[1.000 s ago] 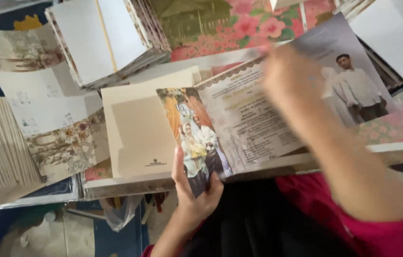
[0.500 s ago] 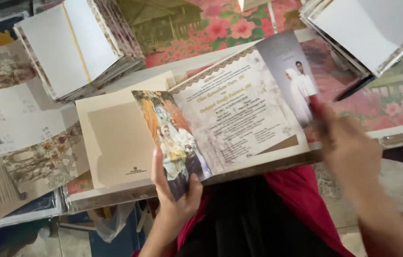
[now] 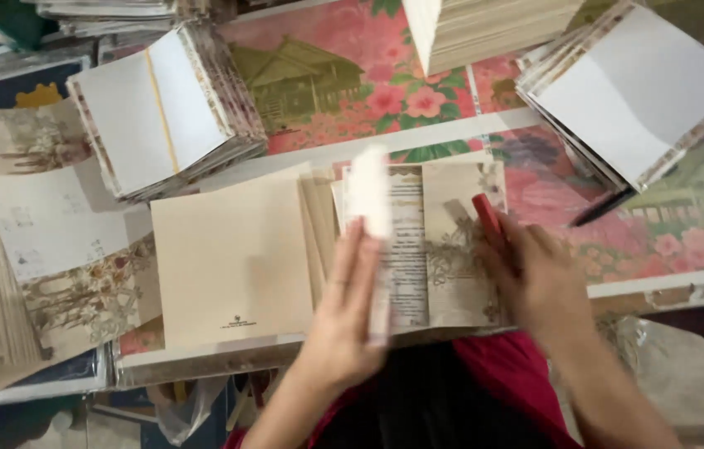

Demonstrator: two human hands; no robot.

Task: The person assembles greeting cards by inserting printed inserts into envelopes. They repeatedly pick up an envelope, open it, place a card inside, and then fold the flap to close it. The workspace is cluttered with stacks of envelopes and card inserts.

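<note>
Here the left hand [image 3: 350, 308] lies flat over the middle of a folded invitation card [image 3: 443, 249], fingers straight and together, pressing on a pale flap [image 3: 368, 199] of the card that stands blurred above the fingertips. Its grip is a flat press rather than a pinch — palm down, nothing wrapped inside it. The right hand [image 3: 535, 278] rests on the card's right panel, and a red stick-shaped tool [image 3: 489, 220] pokes out from between its fingers and thumb; the grip is clamped on that tool. The card sits at the near edge of the desk [image 3: 468, 137], just in front of the person's body, its floral-printed panels folded inward.

Just left of the card, touching it, lies a plain beige envelope [image 3: 231, 262], flat and face up. Farther left an opened card sheet [image 3: 44, 224] spreads out with flower prints at both ends. Behind the envelope a tilted stack of folded cards [image 3: 160, 116] shows white faces — a second such stack [image 3: 634, 91] sits at the right rear, and a third stack [image 3: 493, 25] at the top middle. A dark pen [image 3: 605, 208] lies on the flowered desk cover near the right stack.
</note>
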